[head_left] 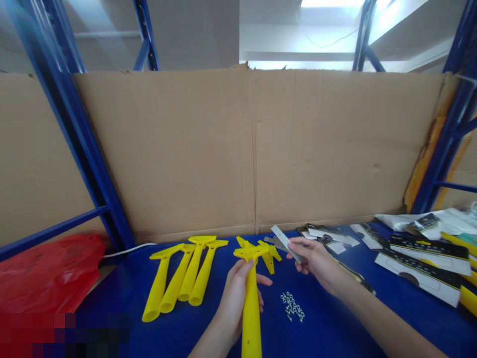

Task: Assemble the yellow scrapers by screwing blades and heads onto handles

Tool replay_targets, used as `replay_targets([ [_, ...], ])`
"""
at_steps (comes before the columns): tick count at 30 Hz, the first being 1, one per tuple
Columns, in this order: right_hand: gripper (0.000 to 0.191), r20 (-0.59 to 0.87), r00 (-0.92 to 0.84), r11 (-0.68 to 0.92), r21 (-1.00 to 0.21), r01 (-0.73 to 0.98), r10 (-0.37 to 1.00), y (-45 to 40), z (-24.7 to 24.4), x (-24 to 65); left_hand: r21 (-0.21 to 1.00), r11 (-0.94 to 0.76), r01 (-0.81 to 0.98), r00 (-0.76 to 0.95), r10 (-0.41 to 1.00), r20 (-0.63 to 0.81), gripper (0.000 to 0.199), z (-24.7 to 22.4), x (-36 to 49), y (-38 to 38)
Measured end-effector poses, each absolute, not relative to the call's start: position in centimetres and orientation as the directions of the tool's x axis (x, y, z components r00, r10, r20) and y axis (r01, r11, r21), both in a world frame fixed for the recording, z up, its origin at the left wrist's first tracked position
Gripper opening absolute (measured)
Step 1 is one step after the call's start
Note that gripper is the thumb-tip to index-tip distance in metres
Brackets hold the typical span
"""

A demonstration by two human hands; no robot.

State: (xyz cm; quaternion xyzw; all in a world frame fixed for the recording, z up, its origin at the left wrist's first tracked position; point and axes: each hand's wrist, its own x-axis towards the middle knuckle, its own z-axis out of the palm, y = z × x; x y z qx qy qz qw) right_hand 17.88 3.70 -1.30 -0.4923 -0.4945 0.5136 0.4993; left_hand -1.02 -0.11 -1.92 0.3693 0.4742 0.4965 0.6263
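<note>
My left hand (235,291) is wrapped round a yellow plastic handle (252,313), its wide flat head pointing away from me. In my right hand (311,256) a thin grey metal blade (285,242) is pinched between thumb and fingers, tilted, to the right of the handle's head. Several small yellow head pieces (269,261) lie just behind and beside that head. More metal blades (275,242) rest behind my right hand, partly hidden. Loose nuts and screws (292,306) form a small pile on the blue table between my forearms.
Several yellow handles (194,271) lie side by side at the left of the blue table (126,293). Black-and-white packaging cards (419,278) spread over the right side. A red plastic bag (52,273) sits at far left. Cardboard (186,154) and blue posts stand behind.
</note>
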Motion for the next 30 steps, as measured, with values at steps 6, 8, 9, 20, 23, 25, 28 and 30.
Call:
replay_targets([
  [6, 0.03, -0.02, -0.027, -0.023, -0.994, -0.107, 0.999, 3.6, -1.2, 17.8, 0.952, 0.223, -0.212, 0.058, 0.975, -0.215, 0.042, -2.0, -0.8, -0.1],
  [8, 0.029, -0.017, -0.034, -0.021, -0.991, -0.13, 0.999, 3.3, -0.9, 17.7, 0.956, 0.222, -0.194, 0.057, 0.975, -0.215, 0.047, -2.0, -0.7, -0.3],
  [9, 0.029, -0.013, -0.038, -0.018, -0.99, -0.142, 0.999, 3.2, -0.7, 17.6, 0.958, 0.221, -0.185, 0.057, 0.975, -0.214, 0.048, -1.9, -0.7, -0.4],
  [20, 0.018, 0.218, 0.011, 0.218, -0.974, -0.055, 0.976, 2.8, -0.5, 16.4, 0.977, 0.162, -0.137, 0.069, 0.986, -0.154, 0.067, -2.0, 0.0, -1.6],
  [23, 0.014, 0.364, -0.002, 0.363, -0.93, 0.063, 0.931, 2.7, -0.7, 15.9, 0.981, 0.147, -0.13, 0.112, 0.985, -0.133, 0.072, -2.0, 0.3, -1.8],
  [25, 0.021, 0.464, -0.036, 0.463, -0.87, 0.172, 0.885, 2.5, -0.9, 15.7, 0.982, 0.138, -0.131, 0.134, 0.984, -0.12, 0.075, -2.1, 0.4, -1.8],
  [28, 0.028, 0.522, -0.11, 0.532, -0.805, 0.264, 0.846, 2.0, -1.0, 15.7, 0.98, 0.121, -0.16, 0.125, 0.987, -0.102, 0.079, -2.2, 0.5, -1.7],
  [30, 0.03, 0.53, -0.161, 0.553, -0.778, 0.297, 0.832, 1.6, -0.8, 15.6, 0.978, 0.114, -0.176, 0.117, 0.989, -0.094, 0.079, -2.3, 0.5, -1.6],
])
